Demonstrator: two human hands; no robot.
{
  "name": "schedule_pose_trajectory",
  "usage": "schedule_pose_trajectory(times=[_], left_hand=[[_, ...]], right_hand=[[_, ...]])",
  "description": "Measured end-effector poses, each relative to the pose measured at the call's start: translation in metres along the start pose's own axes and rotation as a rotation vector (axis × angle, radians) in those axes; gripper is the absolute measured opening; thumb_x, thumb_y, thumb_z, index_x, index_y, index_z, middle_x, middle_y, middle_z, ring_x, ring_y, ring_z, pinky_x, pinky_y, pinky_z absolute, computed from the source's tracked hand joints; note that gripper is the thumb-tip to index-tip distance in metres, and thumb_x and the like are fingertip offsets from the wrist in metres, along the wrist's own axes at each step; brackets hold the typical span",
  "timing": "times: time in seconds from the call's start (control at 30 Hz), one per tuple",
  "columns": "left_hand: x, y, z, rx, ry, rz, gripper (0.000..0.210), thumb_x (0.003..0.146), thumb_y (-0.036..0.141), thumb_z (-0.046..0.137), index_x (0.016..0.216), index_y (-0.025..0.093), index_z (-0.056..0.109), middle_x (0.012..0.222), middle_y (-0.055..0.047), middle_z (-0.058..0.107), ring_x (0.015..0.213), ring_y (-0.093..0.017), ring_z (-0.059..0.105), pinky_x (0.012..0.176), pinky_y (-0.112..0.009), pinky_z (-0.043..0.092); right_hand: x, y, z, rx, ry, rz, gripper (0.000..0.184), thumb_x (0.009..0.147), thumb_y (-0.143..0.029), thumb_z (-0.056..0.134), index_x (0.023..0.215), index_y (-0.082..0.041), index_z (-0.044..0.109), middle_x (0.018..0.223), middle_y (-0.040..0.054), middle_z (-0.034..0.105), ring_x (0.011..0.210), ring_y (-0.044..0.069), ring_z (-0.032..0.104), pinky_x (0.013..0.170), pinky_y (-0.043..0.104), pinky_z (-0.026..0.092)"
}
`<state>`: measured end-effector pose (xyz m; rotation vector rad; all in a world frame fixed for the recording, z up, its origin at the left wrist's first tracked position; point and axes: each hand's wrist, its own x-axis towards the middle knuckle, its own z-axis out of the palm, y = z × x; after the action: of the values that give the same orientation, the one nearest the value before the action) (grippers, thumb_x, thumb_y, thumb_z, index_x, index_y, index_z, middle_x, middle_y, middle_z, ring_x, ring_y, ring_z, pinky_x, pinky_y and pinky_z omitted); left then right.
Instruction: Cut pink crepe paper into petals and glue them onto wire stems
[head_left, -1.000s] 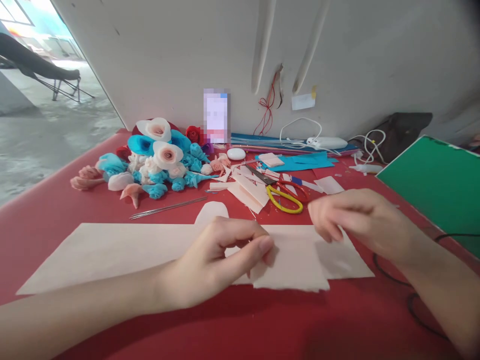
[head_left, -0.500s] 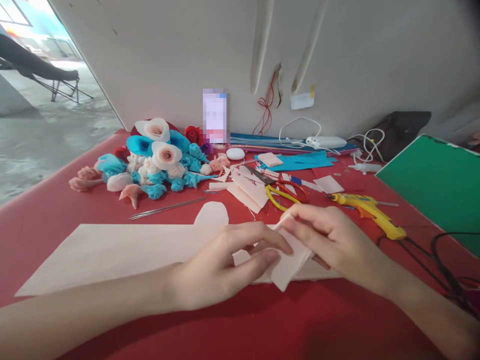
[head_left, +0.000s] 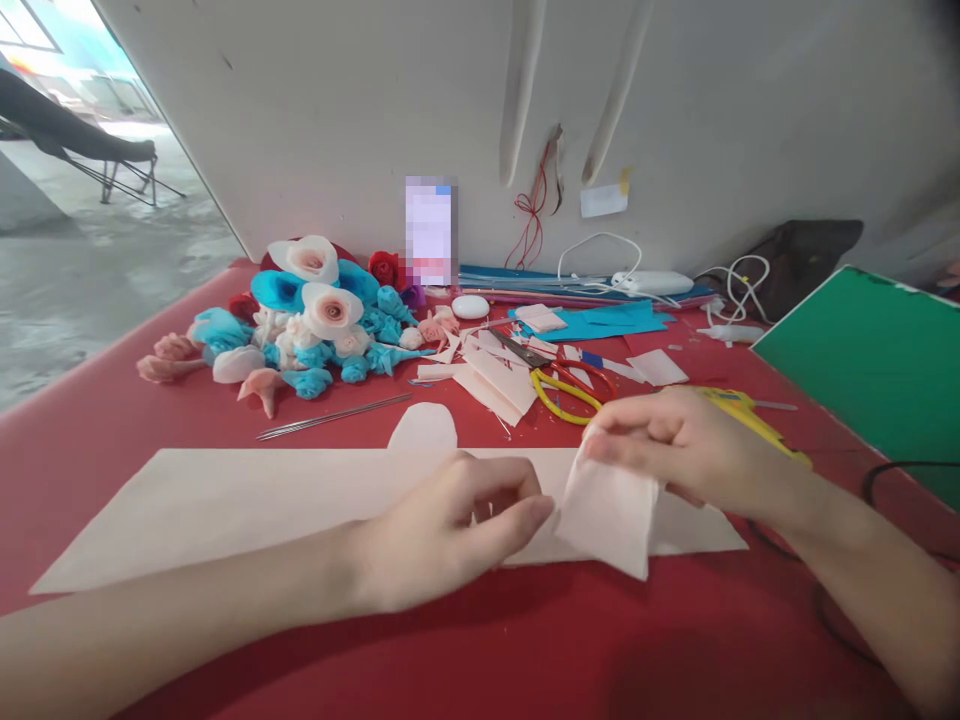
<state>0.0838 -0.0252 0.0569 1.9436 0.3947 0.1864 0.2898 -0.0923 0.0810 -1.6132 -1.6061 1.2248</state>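
A folded piece of pale pink crepe paper (head_left: 611,510) hangs from my right hand (head_left: 675,445), its upper edge pinched between thumb and fingers. Close beside its left edge is my left hand (head_left: 457,530), thumb and fingertips drawn together. A bit of pale paper shows between those fingers, but I cannot make out whether they grip it. Under both hands lies a long pale pink paper strip (head_left: 247,500). A rounded paper petal (head_left: 424,428) sticks out from behind the strip's far edge.
Scissors (head_left: 566,395) with yellow and red handles lie among paper scraps (head_left: 495,380). Paper flowers (head_left: 330,310) are heaped at back left, near thin metal wires (head_left: 334,417). A yellow glue gun (head_left: 750,415) lies partly behind my right hand; a green board (head_left: 877,370) stands right.
My right hand has shifted right and turned the folded paper, so it now hangs more upright. My left fingers have drawn back from in front of it and curled.
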Motion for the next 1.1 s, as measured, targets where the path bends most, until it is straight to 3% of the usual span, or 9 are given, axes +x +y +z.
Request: schedule_pose_trajectory(times=[0.1, 0.17, 0.27, 0.37, 0.53, 0.67, 0.77, 0.93, 1.1], left_hand=[[0.002, 0.0, 0.001, -0.031, -0.104, -0.104, 0.025, 0.084, 0.035, 0.046, 0.068, 0.016, 0.049, 0.057, 0.004, 0.052, 0.052, -0.008, 0.046, 0.049, -0.017, 0.037], [0.003, -0.002, 0.004, -0.058, -0.21, -0.128, 0.024, 0.083, 0.031, 0.049, 0.065, 0.015, 0.05, 0.056, 0.003, 0.054, 0.049, -0.007, 0.047, 0.047, -0.016, 0.037], [0.003, -0.005, 0.007, -0.091, -0.264, -0.142, 0.028, 0.085, 0.026, 0.047, 0.059, 0.015, 0.048, 0.053, 0.002, 0.053, 0.046, -0.006, 0.046, 0.045, -0.015, 0.035], [0.003, -0.007, 0.008, -0.105, -0.178, -0.131, 0.032, 0.087, 0.031, 0.044, 0.06, 0.014, 0.049, 0.053, 0.002, 0.051, 0.049, -0.007, 0.047, 0.048, -0.016, 0.037], [0.005, -0.014, 0.006, -0.202, 0.059, -0.096, 0.036, 0.088, 0.037, 0.041, 0.065, 0.012, 0.054, 0.054, 0.002, 0.048, 0.051, -0.007, 0.045, 0.052, -0.019, 0.036], [0.007, -0.02, 0.008, -0.334, 0.145, -0.029, 0.027, 0.087, 0.033, 0.047, 0.075, 0.011, 0.057, 0.061, 0.001, 0.052, 0.056, -0.008, 0.048, 0.054, -0.02, 0.04], [0.01, -0.023, 0.011, -0.535, 0.284, 0.116, 0.01, 0.085, 0.025, 0.052, 0.086, 0.017, 0.046, 0.076, 0.0, 0.057, 0.066, -0.01, 0.055, 0.058, -0.02, 0.045], [0.014, -0.026, 0.009, -0.597, 0.53, 0.239, 0.025, 0.081, 0.011, 0.057, 0.087, 0.024, 0.036, 0.079, 0.007, 0.055, 0.061, -0.005, 0.054, 0.057, -0.017, 0.045], [0.01, -0.028, 0.004, -0.416, 0.487, 0.137, 0.01, 0.084, 0.014, 0.054, 0.081, 0.02, 0.061, 0.073, 0.004, 0.057, 0.068, -0.006, 0.051, 0.062, -0.014, 0.042]], right_hand=[[0.002, -0.004, 0.018, 0.072, -0.112, 0.014, 0.013, 0.08, -0.029, 0.06, 0.072, -0.018, 0.062, 0.042, -0.0094, 0.029, 0.036, 0.003, 0.021, 0.031, 0.019, 0.009], [0.001, -0.007, 0.028, 0.092, -0.141, 0.045, 0.015, 0.079, -0.029, 0.061, 0.07, -0.016, 0.061, 0.043, -0.0096, 0.029, 0.038, 0.003, 0.018, 0.033, 0.019, 0.01], [0.001, -0.006, 0.033, 0.103, -0.074, 0.053, 0.025, 0.077, -0.033, 0.062, 0.061, -0.015, 0.055, 0.045, -0.0093, 0.027, 0.041, 0.003, 0.018, 0.036, 0.02, 0.011], [0.001, -0.002, 0.031, 0.138, 0.002, -0.009, 0.031, 0.073, -0.039, 0.064, 0.059, -0.016, 0.049, 0.048, -0.0079, 0.033, 0.043, 0.004, 0.026, 0.037, 0.018, 0.016], [0.006, 0.001, 0.028, 0.071, -0.146, -0.048, 0.017, 0.08, -0.033, 0.059, 0.082, -0.017, 0.064, 0.066, -0.0026, 0.053, 0.054, 0.006, 0.039, 0.045, 0.017, 0.03], [0.009, 0.002, 0.027, 0.136, -0.201, -0.079, 0.02, 0.085, -0.029, 0.052, 0.075, -0.015, 0.061, 0.053, -0.0057, 0.047, 0.046, 0.005, 0.037, 0.044, 0.016, 0.031], [0.01, 0.006, 0.029, 0.136, -0.133, -0.027, 0.024, 0.086, -0.034, 0.051, 0.073, -0.015, 0.057, 0.046, -0.0073, 0.043, 0.04, 0.005, 0.037, 0.04, 0.017, 0.029], [0.013, 0.01, 0.036, 0.155, -0.014, -0.017, 0.029, 0.087, -0.038, 0.047, 0.069, -0.016, 0.051, 0.043, -0.0076, 0.045, 0.037, 0.004, 0.037, 0.04, 0.017, 0.031], [0.016, 0.011, 0.039, 0.183, -0.002, -0.024, 0.029, 0.085, -0.038, 0.051, 0.067, -0.016, 0.053, 0.046, -0.0058, 0.05, 0.04, 0.004, 0.042, 0.042, 0.016, 0.034]])
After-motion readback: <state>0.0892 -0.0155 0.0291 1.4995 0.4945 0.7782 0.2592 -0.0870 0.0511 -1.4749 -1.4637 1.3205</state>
